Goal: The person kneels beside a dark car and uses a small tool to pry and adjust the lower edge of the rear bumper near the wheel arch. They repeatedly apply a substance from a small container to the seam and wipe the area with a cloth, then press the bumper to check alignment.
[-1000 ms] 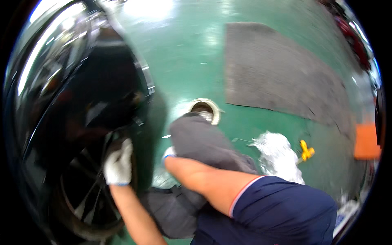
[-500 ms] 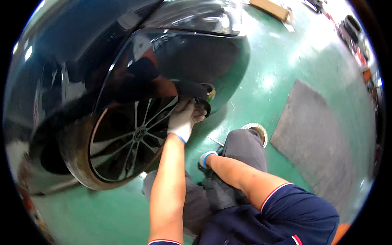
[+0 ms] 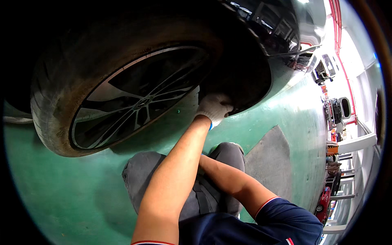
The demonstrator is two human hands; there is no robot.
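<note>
In a white knit glove with a blue cuff, my left hand (image 3: 213, 109) reaches up to the lower edge of the dark wheel arch liner (image 3: 249, 92), behind the bumper. Its fingers are curled on that edge; the fingertips fade into shadow. Just left of the hand is the car's front wheel (image 3: 143, 102), with a dark tyre (image 3: 55, 110) and a silver-and-black spoked rim. My right forearm (image 3: 228, 173) runs between my knees, and the right hand is hidden behind my left forearm.
The dark, glossy bumper (image 3: 275, 24) overhangs at upper right. A grey mat (image 3: 271, 159) lies on the green floor (image 3: 73, 183) right of my knee (image 3: 226, 153). Along the far right are equipment, a red car (image 3: 324, 204) and red pipes (image 3: 338, 24).
My view has dropped lower and closer to the wheel, bringing the workshop's far side into sight. The left hand stays by the arch edge. The right hand has gone out of sight.
</note>
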